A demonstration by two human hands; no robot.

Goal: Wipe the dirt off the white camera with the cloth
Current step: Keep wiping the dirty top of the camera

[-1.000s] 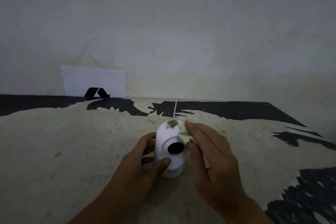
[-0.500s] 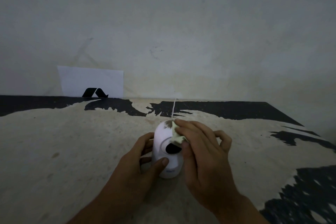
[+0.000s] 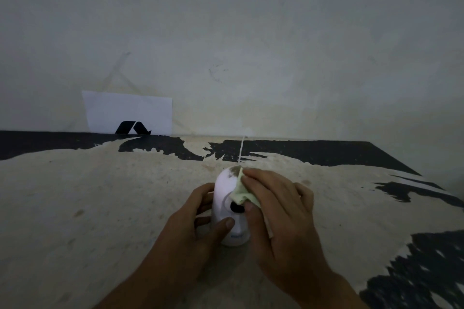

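Head view: the white camera (image 3: 227, 211) stands upright on the worn table (image 3: 100, 195), well in front of a white paper sheet (image 3: 128, 111) leaning on the wall. Left hand (image 3: 193, 231) wraps around the camera's left side — thumb on its front. Right hand (image 3: 281, 216) presses the pale cloth (image 3: 239, 193) against its upper right, beside a dark dirt patch (image 3: 234, 170) on top.

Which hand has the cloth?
The right hand presses the pale green cloth on the white camera. The left hand only grips its side.
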